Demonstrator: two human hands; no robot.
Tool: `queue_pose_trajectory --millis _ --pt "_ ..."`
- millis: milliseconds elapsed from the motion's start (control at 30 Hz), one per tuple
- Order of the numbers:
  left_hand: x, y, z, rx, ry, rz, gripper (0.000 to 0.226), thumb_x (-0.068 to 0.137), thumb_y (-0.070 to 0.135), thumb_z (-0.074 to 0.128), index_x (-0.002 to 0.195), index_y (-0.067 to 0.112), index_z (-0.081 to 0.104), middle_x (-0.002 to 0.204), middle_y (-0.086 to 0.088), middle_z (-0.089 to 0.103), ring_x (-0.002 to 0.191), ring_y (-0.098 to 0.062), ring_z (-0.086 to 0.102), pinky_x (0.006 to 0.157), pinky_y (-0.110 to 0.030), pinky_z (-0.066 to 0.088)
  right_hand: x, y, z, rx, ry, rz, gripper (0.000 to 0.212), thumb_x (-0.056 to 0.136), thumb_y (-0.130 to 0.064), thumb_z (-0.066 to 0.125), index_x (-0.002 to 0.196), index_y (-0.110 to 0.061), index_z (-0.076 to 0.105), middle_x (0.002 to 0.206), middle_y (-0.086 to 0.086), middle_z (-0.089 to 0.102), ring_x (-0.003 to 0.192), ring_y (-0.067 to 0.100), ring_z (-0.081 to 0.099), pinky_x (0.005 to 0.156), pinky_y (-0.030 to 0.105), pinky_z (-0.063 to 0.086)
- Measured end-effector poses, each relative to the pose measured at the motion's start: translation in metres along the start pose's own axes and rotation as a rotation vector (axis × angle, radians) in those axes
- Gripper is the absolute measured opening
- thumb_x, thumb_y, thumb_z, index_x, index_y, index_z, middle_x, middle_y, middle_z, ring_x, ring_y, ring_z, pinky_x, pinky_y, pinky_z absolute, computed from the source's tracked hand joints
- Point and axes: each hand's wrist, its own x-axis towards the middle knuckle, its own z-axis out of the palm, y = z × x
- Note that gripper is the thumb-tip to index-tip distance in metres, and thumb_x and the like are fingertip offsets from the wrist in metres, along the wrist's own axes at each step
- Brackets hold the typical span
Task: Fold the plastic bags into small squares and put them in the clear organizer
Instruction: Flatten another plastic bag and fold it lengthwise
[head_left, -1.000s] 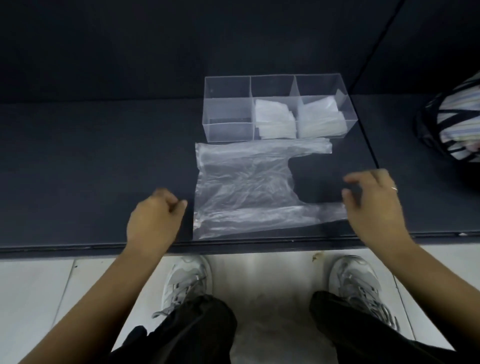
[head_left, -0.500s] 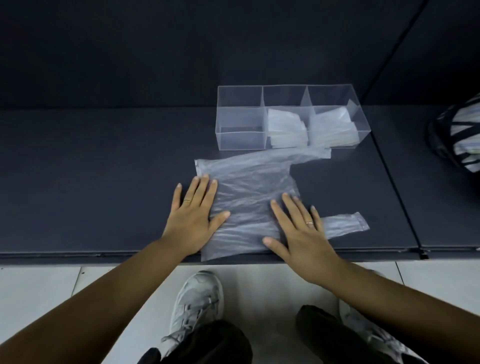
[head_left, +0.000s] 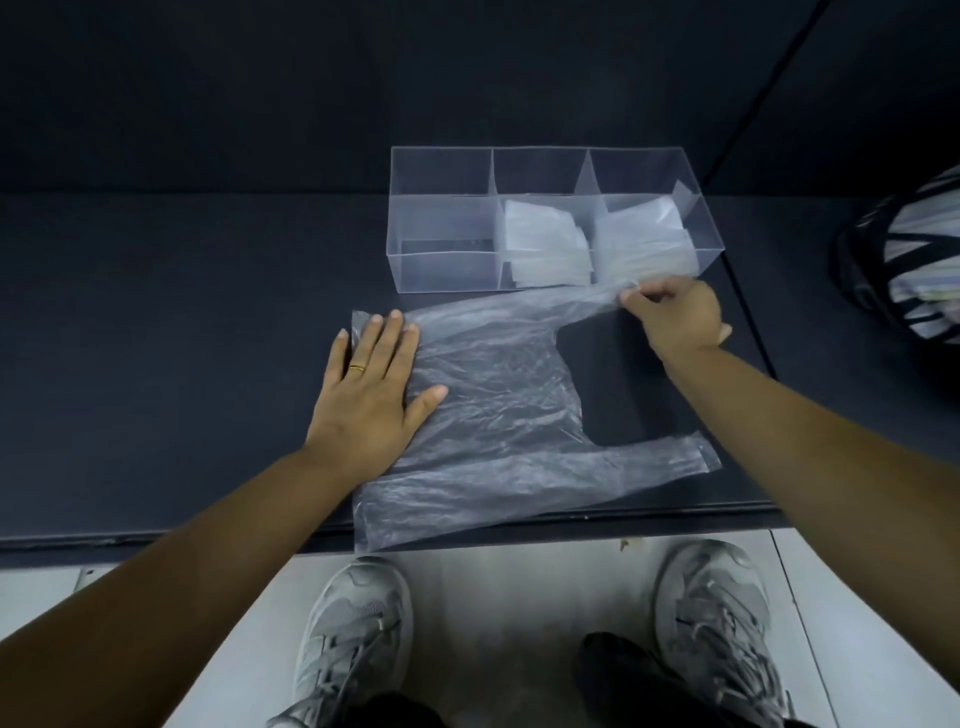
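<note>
Clear plastic bag (head_left: 498, 415) lies spread out on the dark tabletop (head_left: 182, 364) at the middle of the frame, its lower left corner hanging over the near edge. The left grip (head_left: 371, 387) presses flat on the bag's left side, fingers straight and slightly spread. The right grip (head_left: 675, 322) pinches the end of the upper handle strap, just below the organizer (head_left: 441, 270). Folded bags (head_left: 545, 249) fill its middle and right compartments.

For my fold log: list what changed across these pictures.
The right hand left the middle of the plastic bag, moved to the far handle and now pinches it. The left hand stays flat on the bag's left side. Unchanged: bag unfolded; clear organizer with folded bags in its middle and right compartments.
</note>
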Motion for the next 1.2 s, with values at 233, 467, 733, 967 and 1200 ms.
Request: queue_pose_trajectory --millis 233,467,733,967,1200 --pt "-0.003 -0.004 0.0 0.003 -0.036 0.031 0.087 0.077 0.074 -0.02 0.146 0.021 -0.02 0.153 0.004 -0.024 0.145 -0.012 -0.02 0.116 -0.037 -0.018 -0.001 0.028 -0.029 0.145 -0.101 -0.014 0.038 0.093 -0.039 0.057 0.061 -0.02 0.051 0.066 -0.001 0.051 0.072 0.017 0.047 0.07 0.031 0.041" --pt "-0.003 0.003 -0.007 0.087 -0.092 0.0 0.1 0.073 0.075 -0.017 0.151 0.012 -0.011 0.159 -0.003 -0.017 0.143 -0.011 -0.023 0.116 -0.042 -0.016 -0.006 0.054 -0.058 -0.284 0.121 -0.135 0.033 0.1 -0.032 0.045 0.085 -0.007 0.059 0.078 0.01 0.058 0.083 0.03 0.054 0.1 0.04 0.028" --pt "0.014 0.037 -0.013 -0.063 0.049 0.117 0.08 0.089 0.066 -0.008 0.149 0.013 -0.006 0.16 -0.004 -0.007 0.146 -0.013 -0.012 0.118 -0.037 -0.013 0.001 0.052 -0.056 -0.272 0.13 -0.156 0.03 0.098 -0.033 0.047 0.085 -0.009 0.06 0.079 0.007 0.058 0.084 0.028 0.054 0.095 0.039 0.028" --pt "0.019 0.037 0.0 0.051 -0.081 0.029 0.093 0.077 0.07 -0.015 0.15 0.012 -0.015 0.159 -0.003 -0.018 0.145 -0.014 -0.019 0.117 -0.04 -0.014 -0.006 0.044 -0.054 -0.384 0.21 -0.149 0.017 0.094 -0.023 0.055 0.099 -0.007 0.059 0.107 0.018 0.062 0.104 0.034 0.053 0.094 0.04 0.028" --pt "0.006 0.063 -0.011 -0.021 0.058 -0.09 0.074 0.093 0.053 -0.002 0.15 0.006 -0.008 0.16 -0.011 -0.012 0.147 -0.023 -0.015 0.117 -0.044 -0.013 -0.127 -0.021 0.0 -0.189 -0.169 -0.704 0.046 0.095 -0.015 0.051 0.139 -0.002 0.045 0.144 0.018 0.044 0.135 0.032 0.038 0.115 0.041 0.026"
